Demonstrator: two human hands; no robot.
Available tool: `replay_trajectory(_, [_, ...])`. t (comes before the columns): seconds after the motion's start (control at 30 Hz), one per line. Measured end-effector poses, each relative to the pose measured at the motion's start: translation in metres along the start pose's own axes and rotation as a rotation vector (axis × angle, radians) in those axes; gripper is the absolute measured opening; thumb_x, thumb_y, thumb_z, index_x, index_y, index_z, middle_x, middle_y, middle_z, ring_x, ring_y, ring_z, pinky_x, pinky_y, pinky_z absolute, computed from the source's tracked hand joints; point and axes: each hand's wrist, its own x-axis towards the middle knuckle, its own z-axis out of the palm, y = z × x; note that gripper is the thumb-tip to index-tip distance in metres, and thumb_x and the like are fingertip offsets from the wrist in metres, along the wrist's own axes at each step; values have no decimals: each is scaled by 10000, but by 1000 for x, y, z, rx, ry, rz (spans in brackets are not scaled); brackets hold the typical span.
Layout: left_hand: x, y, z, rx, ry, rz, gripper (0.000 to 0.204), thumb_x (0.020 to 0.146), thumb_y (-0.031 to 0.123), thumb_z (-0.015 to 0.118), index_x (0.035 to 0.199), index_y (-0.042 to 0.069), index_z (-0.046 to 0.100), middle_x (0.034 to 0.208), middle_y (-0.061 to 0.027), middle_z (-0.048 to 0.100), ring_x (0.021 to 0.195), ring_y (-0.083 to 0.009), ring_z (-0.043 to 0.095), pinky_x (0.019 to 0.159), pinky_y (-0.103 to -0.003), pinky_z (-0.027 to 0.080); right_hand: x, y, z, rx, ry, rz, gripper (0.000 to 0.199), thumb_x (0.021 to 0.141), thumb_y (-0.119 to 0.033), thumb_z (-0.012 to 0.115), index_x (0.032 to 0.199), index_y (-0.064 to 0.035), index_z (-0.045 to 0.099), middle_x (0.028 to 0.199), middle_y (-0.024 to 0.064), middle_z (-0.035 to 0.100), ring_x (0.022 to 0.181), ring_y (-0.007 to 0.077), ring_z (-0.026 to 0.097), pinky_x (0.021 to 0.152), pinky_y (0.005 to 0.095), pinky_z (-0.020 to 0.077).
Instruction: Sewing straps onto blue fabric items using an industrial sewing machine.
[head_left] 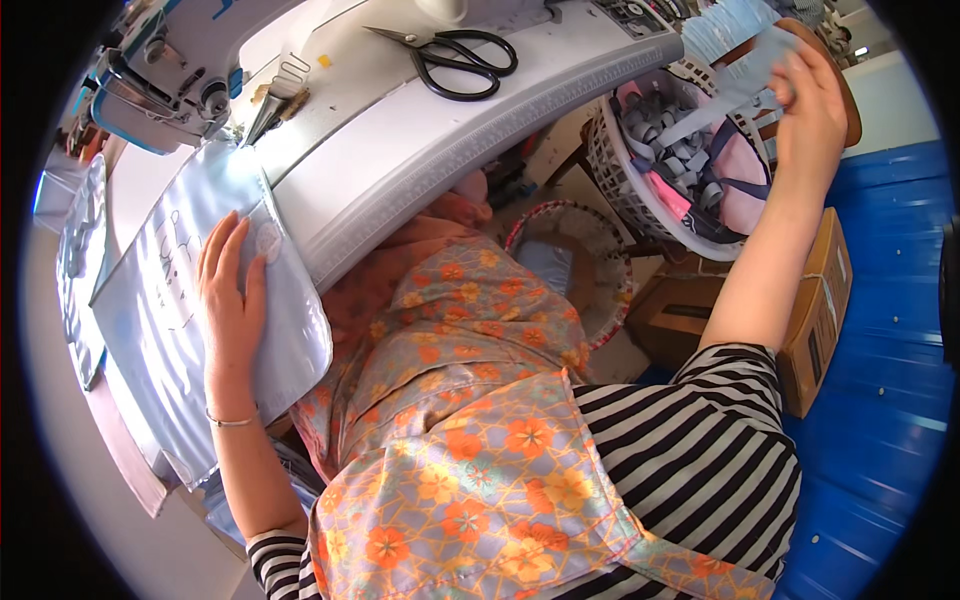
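My left hand [232, 285] lies flat with its fingers stretched out on a shiny silvery-blue sheet [290, 335], which has a faint line drawing on it. The sheet hangs over the table's near edge. Out to the far right, my right hand [808, 95] is raised, its fingers pinching a pale grey-blue strip [745, 82]. The strip's lower end trails over a white plastic basket [612, 160] heaped with grey webbing pieces and some pink and dark cloth. A stack of light blue pieces [722, 35] is just beyond the strip.
A sewing machine [155, 120] stands at the back left. Black-handled scissors [470, 68] lie on the white table, which has a ruler strip [480, 135] along its edge. Below are a second, round basket [622, 245] and a cardboard box [815, 310], beside a blue surface [880, 400].
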Motion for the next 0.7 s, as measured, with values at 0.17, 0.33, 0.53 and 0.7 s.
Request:
replay_trajectory(0.17, [18, 103, -32, -516, 74, 272, 569, 842, 16, 657, 1392, -22, 517, 1413, -227, 541, 1357, -359, 487, 1144, -453, 350, -100, -63, 136, -74, -927, -542, 211, 869, -84, 650, 1064, -117, 722, 939, 55, 709, 748, 196, 670, 640, 310, 529])
replay_trajectory(0.33, [-1, 97, -60, -1047, -194, -208, 299, 808, 30, 730, 1085, -55, 661, 877, -63, 687, 760, -111, 627, 672, -255, 500, -147, -87, 200, 274, -1024, -441, 198, 795, -50, 729, 984, -84, 683, 819, 78, 652, 709, 274, 655, 614, 337, 513])
replay_trajectory(0.53, [-54, 15, -113, -902, 166, -409, 131, 816, 82, 715, 870, -4, 632, 761, 14, 565, 650, -48, 490, 569, -192, 339, -133, -61, 220, 316, -1215, -189, 143, 840, 20, 676, 976, -22, 696, 853, 62, 669, 747, 197, 628, 685, 308, 487])
replay_trajectory(0.7, [-41, -43, -129, -536, 240, -559, 91, 869, 38, 694, 940, 5, 649, 786, 33, 569, 698, -51, 471, 613, -196, 348, -138, -31, 281, 205, -1241, 296, 88, 910, -80, 677, 977, -28, 699, 806, -42, 616, 706, 57, 515, 654, 231, 443])
